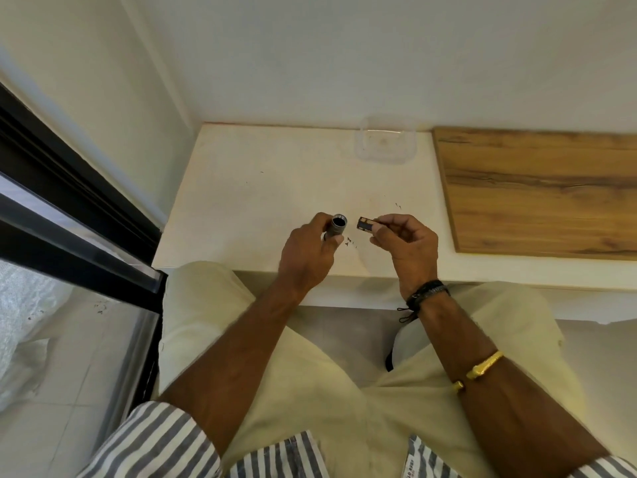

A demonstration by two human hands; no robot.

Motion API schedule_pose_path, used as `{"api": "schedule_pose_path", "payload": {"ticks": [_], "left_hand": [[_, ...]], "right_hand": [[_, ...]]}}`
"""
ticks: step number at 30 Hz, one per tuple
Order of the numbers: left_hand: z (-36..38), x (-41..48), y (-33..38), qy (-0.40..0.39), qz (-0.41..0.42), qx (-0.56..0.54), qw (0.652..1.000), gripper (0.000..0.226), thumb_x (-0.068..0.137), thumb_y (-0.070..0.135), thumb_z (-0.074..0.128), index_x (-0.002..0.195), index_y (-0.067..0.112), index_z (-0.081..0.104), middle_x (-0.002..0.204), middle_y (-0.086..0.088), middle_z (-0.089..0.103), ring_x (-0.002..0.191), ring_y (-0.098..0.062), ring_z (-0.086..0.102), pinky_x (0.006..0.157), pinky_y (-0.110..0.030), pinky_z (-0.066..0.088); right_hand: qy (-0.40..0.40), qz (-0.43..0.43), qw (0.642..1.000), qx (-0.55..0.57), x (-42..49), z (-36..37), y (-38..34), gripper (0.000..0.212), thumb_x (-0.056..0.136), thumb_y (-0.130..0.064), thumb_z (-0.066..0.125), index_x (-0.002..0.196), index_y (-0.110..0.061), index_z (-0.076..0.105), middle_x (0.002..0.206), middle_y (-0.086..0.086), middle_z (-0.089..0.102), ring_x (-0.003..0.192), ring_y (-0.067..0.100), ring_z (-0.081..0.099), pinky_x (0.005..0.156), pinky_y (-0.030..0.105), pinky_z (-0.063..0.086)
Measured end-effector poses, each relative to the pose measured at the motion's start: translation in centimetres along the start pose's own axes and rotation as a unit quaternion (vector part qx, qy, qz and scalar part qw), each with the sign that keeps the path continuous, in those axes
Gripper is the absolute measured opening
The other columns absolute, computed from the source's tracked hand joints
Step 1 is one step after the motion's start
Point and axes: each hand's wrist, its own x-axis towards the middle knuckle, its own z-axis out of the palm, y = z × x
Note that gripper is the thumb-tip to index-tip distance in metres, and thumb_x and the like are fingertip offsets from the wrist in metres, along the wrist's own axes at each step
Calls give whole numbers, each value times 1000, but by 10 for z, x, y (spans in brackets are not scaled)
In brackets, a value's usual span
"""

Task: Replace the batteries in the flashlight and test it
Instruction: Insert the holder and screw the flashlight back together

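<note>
My left hand (308,255) grips a small grey metal flashlight (337,226), its open dark end turned up and to the right. My right hand (405,244) pinches a small dark battery holder (366,224) between thumb and fingertips, its end pointing left toward the flashlight's opening. A narrow gap separates the two. Both hands hover just above the near part of the white table (262,188). The rest of the flashlight body is hidden inside my left fist.
A clear plastic container (385,141) stands at the back of the white table against the wall. A wooden board (537,191) lies to the right. A few dark specks (350,241) mark the table between my hands. A dark window frame (69,208) runs along the left.
</note>
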Motion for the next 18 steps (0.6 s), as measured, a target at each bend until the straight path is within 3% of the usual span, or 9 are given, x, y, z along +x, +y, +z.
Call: {"api": "schedule_pose_path", "payload": {"ticks": [2, 4, 9, 18], "left_hand": [[1, -2, -2, -14, 14, 57, 998, 29, 96, 33, 58, 123, 20, 56, 108, -3, 69, 97, -21, 59, 80, -34, 49], [1, -2, -4, -19, 30, 103, 994, 28, 95, 35, 58, 121, 22, 56, 103, -1, 67, 94, -20, 52, 80, -39, 49], [0, -1, -3, -25, 71, 148, 986, 28, 95, 34, 59, 121, 24, 58, 103, 4, 65, 95, -15, 46, 80, -32, 41], [6, -4, 6, -38, 108, 171, 979, 32, 97, 34, 55, 127, 23, 58, 110, 1, 65, 102, -19, 48, 85, -34, 40]], "right_hand": [[-8, -1, 1000, 5, -1, -1, -1, 20, 74, -10, 80, 93, -14, 79, 109, 30, 69, 99, 36, 72, 93, 53, 58], [-16, -9, 1000, 12, -2, -3, -2, 21, 78, -1, 77, 95, -13, 78, 110, 29, 69, 101, 37, 72, 96, 52, 57], [-21, -36, 999, -1, -6, -4, -5, 28, 80, 5, 78, 106, -4, 73, 105, 23, 72, 93, 27, 73, 86, 43, 61], [-9, -76, 991, -106, -7, -5, 2, 22, 80, -16, 85, 97, -7, 74, 88, 3, 78, 79, 19, 76, 71, 39, 64]]}}
